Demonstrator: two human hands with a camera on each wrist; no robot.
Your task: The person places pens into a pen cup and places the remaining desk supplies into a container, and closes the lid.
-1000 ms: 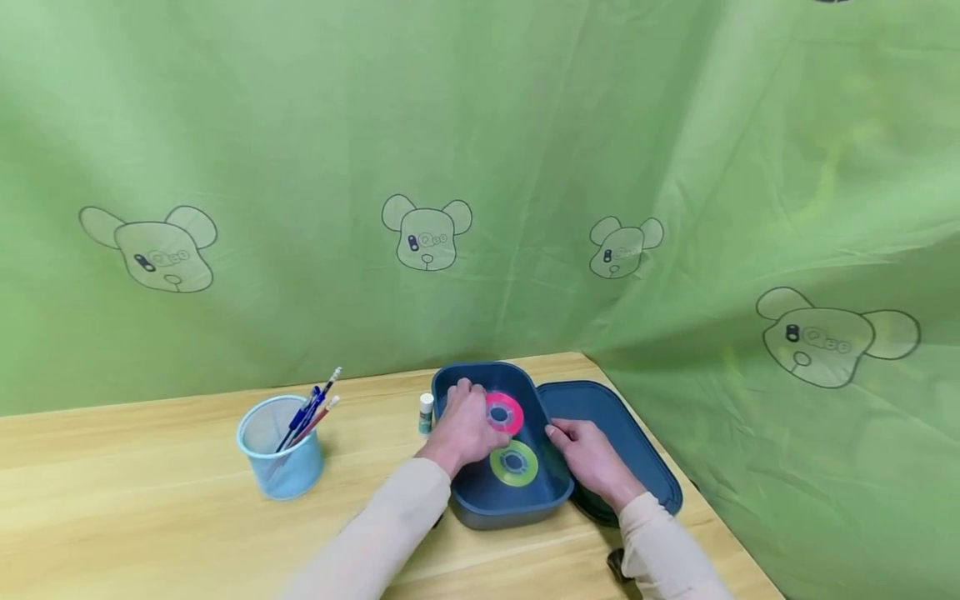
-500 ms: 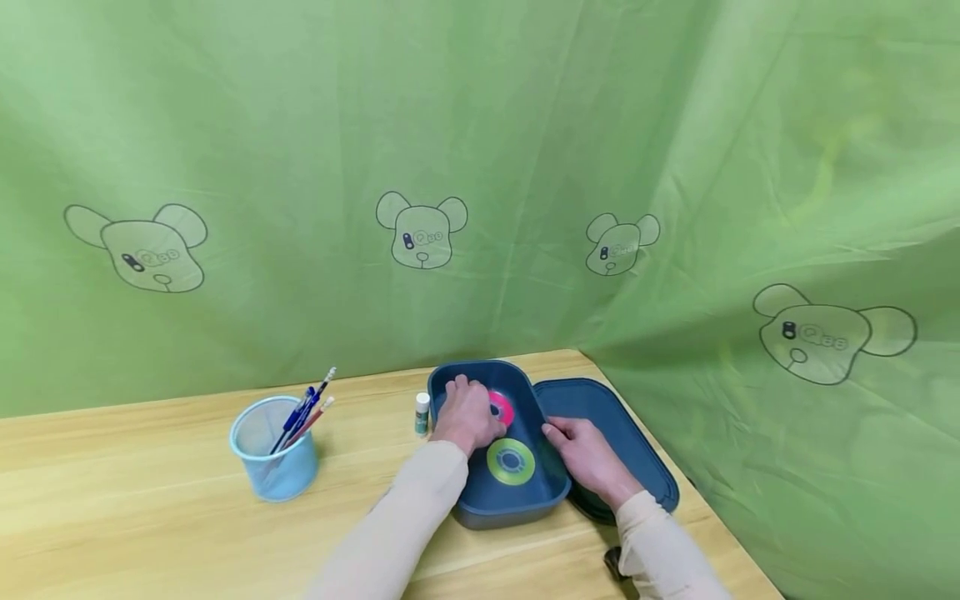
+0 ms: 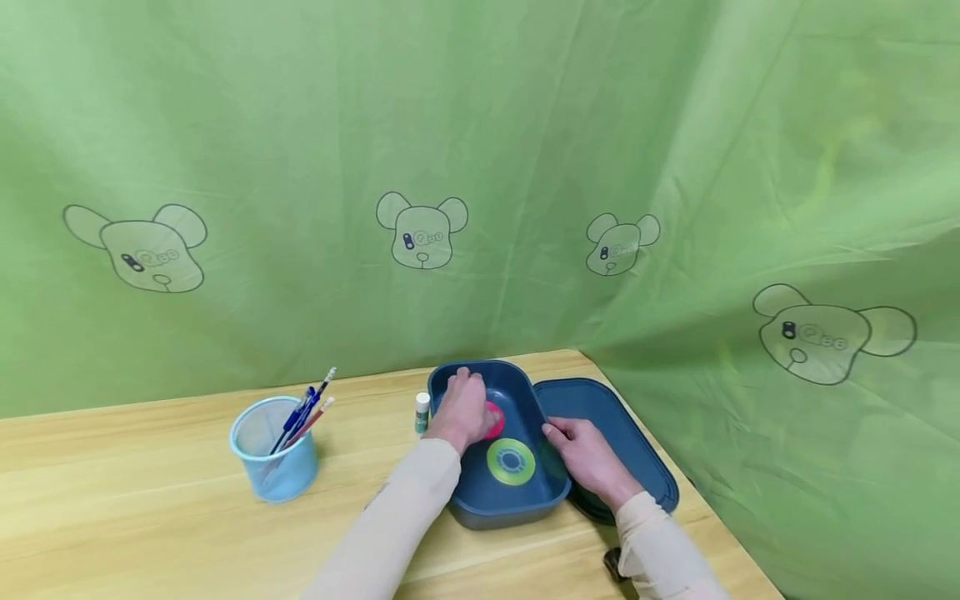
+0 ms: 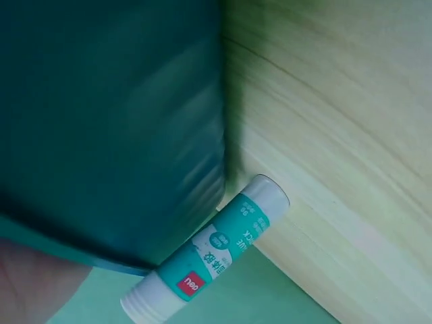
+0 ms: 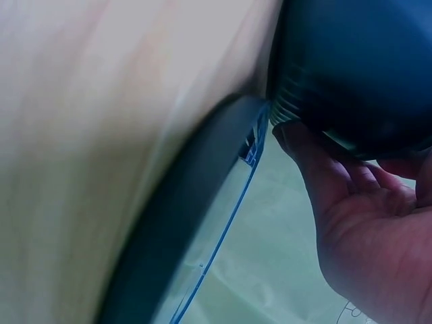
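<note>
In the head view, my left hand (image 3: 462,410) reaches into a dark blue box (image 3: 513,502) and pinches a pink tape roll (image 3: 494,421), which the hand partly hides. A yellow-green tape roll (image 3: 512,462) lies flat on the box floor, nearer to me. My right hand (image 3: 590,458) grips the box's right rim, thumb on top; the right wrist view shows its fingers (image 5: 351,177) bent against the wall's underside. Just outside the left wall stands a glue stick (image 4: 202,250), white-capped with a teal label. Only a blurred bit of the left hand (image 4: 34,283) enters its wrist view.
The dark blue lid (image 3: 600,417) lies right of the box, partly under it. A light blue mesh cup (image 3: 279,471) with pens and pencils stands at left on the wooden table (image 3: 150,517). Green cloth (image 3: 480,125) hangs behind and along the right.
Inside the box, the pink tape roll has shifted left and towards me with my left hand, and less of its face shows. My right hand keeps its hold on the rim.
</note>
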